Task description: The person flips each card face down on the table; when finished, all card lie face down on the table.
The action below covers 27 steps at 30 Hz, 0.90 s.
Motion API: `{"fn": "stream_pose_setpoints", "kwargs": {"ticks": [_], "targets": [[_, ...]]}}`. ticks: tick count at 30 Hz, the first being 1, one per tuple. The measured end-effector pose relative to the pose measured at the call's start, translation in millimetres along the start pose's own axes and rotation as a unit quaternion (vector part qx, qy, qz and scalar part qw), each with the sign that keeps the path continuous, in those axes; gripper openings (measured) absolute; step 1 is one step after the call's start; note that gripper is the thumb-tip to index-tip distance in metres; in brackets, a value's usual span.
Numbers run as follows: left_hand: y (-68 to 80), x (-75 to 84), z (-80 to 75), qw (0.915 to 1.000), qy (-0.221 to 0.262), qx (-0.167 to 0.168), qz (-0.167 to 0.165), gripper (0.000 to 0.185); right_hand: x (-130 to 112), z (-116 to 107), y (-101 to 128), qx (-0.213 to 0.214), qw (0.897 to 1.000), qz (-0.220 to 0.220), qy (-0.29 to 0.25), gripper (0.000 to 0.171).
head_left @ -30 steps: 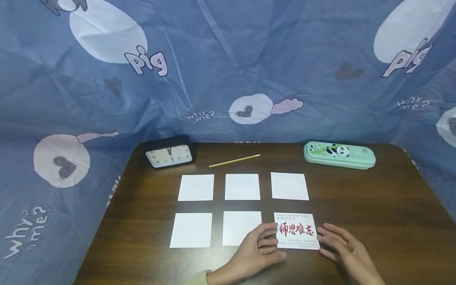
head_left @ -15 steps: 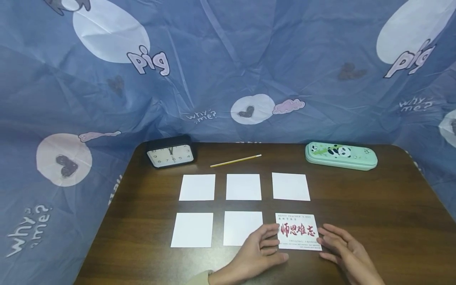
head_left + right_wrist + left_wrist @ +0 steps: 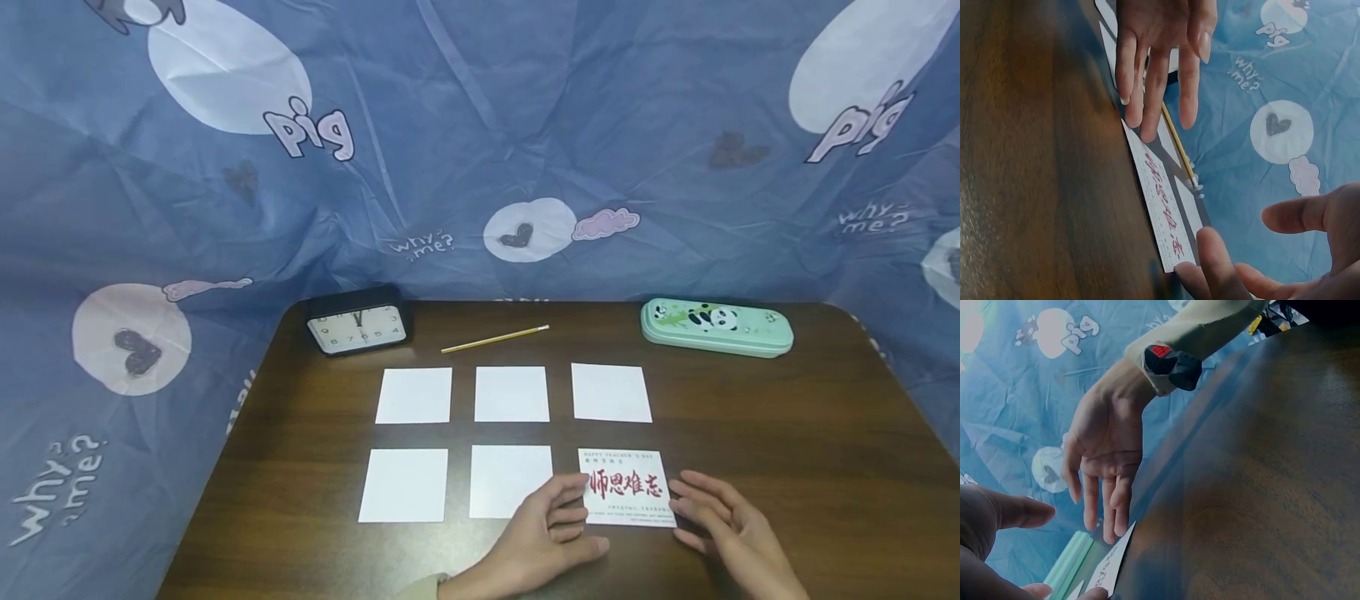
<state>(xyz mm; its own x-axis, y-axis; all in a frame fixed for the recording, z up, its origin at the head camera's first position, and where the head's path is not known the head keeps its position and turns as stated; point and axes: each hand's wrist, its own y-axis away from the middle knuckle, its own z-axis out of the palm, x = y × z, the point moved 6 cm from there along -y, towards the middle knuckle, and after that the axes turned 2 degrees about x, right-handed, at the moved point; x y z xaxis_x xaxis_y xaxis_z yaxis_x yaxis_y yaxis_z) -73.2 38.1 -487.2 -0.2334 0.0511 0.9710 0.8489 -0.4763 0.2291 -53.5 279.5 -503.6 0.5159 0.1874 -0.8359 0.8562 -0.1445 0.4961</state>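
Note:
A white card with red Chinese characters and small grey print lies flat at the front right of the two rows of cards. My left hand is at its left edge, fingertips at the edge and thumb held apart. On the other side, my right hand has its fingertips at the card's right edge. Both hands' fingers are relaxed, not curled round the card. Part of a blank white card is hidden behind my left hand. In the right wrist view the printed card lies between both hands' fingertips.
Several other blank cards lie in rows, one at the front left. Behind them are a black clock, a yellow pencil and a green panda pencil case. A blue printed cloth hangs behind the brown table.
Both hands stay at the sides of the printed card, which lies in the same place. Only a slight shift of the whole head view shows.

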Motion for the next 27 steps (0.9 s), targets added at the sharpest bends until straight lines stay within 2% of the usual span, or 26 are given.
{"fn": "stream_pose_setpoints", "kwargs": {"ticks": [10,19,22,25,27], "targets": [[-0.5,-1.3,-1.9,0.9996,-0.022,-0.016,-0.005,0.071,8,-3,-8,-0.015,0.999,0.042,-0.007,0.070],[0.4,1.9,-1.0,0.9987,-0.051,-0.006,0.005,0.067,6,-11,-11,-0.022,0.997,0.041,-0.058,0.060],[-1.2,3.3,0.7,0.9969,-0.078,-0.005,0.010,0.066,1,-11,-10,-0.021,0.997,0.048,-0.056,0.057],[-4.3,5.6,2.4,0.9934,-0.111,-0.006,0.026,0.068,-4,-8,-11,-0.024,0.997,0.029,-0.070,0.043],[-6.4,8.5,4.1,0.9899,-0.136,-0.007,0.039,0.070,-7,-3,-11,-0.028,0.996,0.013,-0.079,0.042]]}}
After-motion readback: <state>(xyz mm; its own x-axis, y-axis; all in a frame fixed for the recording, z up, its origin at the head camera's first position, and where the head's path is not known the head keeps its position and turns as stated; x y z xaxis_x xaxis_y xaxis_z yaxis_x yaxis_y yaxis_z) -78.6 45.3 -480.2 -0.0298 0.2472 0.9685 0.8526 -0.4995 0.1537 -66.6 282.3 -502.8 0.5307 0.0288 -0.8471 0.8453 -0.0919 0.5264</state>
